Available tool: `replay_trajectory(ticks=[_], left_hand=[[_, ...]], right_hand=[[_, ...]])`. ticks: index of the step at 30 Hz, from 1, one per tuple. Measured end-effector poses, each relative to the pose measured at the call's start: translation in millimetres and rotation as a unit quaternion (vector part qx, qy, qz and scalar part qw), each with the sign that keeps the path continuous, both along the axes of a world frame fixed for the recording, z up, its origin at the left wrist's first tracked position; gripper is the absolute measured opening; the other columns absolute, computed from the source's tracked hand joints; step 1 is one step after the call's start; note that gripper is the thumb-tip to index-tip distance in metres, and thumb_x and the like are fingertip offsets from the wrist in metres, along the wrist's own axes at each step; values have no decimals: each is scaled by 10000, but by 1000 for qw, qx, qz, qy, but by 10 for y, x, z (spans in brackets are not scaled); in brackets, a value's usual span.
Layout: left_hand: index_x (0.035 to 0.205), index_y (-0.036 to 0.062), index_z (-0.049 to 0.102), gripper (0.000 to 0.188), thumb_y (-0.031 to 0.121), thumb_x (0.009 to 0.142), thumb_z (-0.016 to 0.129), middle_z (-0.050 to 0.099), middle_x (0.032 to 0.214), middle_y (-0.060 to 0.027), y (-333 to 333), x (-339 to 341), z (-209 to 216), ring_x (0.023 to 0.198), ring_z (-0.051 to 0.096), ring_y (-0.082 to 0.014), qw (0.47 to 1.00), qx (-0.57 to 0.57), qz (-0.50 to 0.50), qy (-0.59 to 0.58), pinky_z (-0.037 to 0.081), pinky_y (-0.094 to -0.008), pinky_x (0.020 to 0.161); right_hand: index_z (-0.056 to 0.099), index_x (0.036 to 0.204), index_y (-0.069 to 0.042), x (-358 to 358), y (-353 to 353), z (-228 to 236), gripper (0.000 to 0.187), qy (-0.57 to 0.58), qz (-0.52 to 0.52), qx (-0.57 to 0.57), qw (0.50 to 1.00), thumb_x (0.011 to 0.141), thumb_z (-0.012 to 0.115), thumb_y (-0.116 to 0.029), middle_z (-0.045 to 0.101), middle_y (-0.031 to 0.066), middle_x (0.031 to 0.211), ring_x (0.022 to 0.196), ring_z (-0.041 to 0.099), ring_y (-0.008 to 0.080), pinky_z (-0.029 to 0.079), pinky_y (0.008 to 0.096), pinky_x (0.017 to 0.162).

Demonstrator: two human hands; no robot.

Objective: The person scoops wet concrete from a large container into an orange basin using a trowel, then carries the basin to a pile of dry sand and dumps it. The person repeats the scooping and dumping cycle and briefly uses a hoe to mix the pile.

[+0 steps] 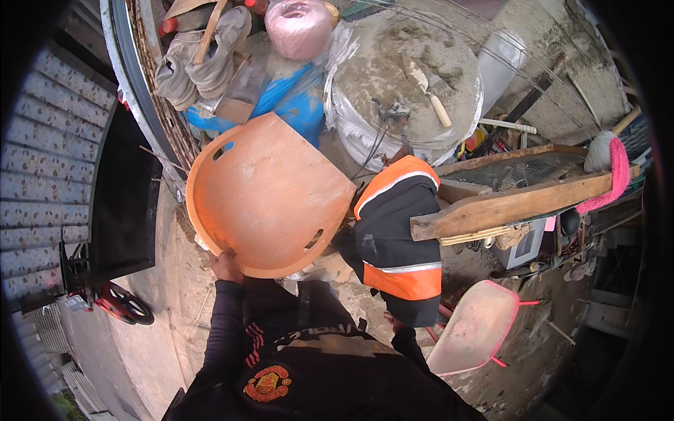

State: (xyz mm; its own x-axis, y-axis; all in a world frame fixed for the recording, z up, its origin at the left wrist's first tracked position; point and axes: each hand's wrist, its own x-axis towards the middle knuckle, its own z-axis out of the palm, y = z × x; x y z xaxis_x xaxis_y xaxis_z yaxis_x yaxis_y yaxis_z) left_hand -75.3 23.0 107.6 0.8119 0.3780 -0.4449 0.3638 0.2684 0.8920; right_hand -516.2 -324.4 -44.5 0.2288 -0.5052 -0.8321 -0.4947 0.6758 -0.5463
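Observation:
My left hand [228, 267] grips the near rim of a wide orange plastic scoop pan [274, 196], its thumb over the edge. The pan has a rounded side, a straight edge at the upper right and two cut-out handle slots; it looks bare inside, with pale dust. My right hand [394, 322] shows only in part, low beside a person [397, 242] in black and orange clothing with reflective strips; its fingers are hidden. That person's hand [397, 111] reaches onto a round, mortar-covered surface [372, 70] wrapped in plastic. A wooden-handled trowel [432, 98] lies there.
A wooden-framed mesh sieve [526, 200] stands at the right, above a pale wheelbarrow [470, 330] with red edging. Worn shoes [210, 59], a pink twine roll [298, 28] and blue plastic [295, 98] crowd the far left. A red wheeled machine [123, 302] stands at the left.

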Motion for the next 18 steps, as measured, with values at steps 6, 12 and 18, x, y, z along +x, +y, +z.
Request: replay_trajectory(ticks=[6, 12, 18], left_hand=[[972, -22, 578, 395, -100, 606, 451, 612, 867, -80, -368, 404, -335, 727, 586, -201, 998, -17, -52, -34, 468, -295, 647], [938, -24, 592, 387, -92, 581, 458, 624, 852, -89, -236, 953, -600, 694, 591, -207, 998, -39, -56, 1, 471, -292, 631], [957, -30, 611, 430, -78, 557, 461, 622, 823, -68, -369, 823, -944, 675, 577, -180, 995, -48, -32, -77, 449, -262, 593]], right_hand=[[489, 1123, -95, 306, -141, 8, 289, -12, 12, -11, 1000, 883, 537, -250, 566, 59, 973, 756, 619, 221, 512, 324, 653], [525, 1077, -66, 582, -296, 218, 237, -16, -48, -96, 994, 889, 517, -210, 579, 57, 909, 748, 608, 198, 501, 293, 654], [561, 1031, -37, 258, -595, 831, 201, -82, -239, -379, 890, 894, 498, -170, 591, 55, 845, 739, 597, 174, 491, 262, 654]])
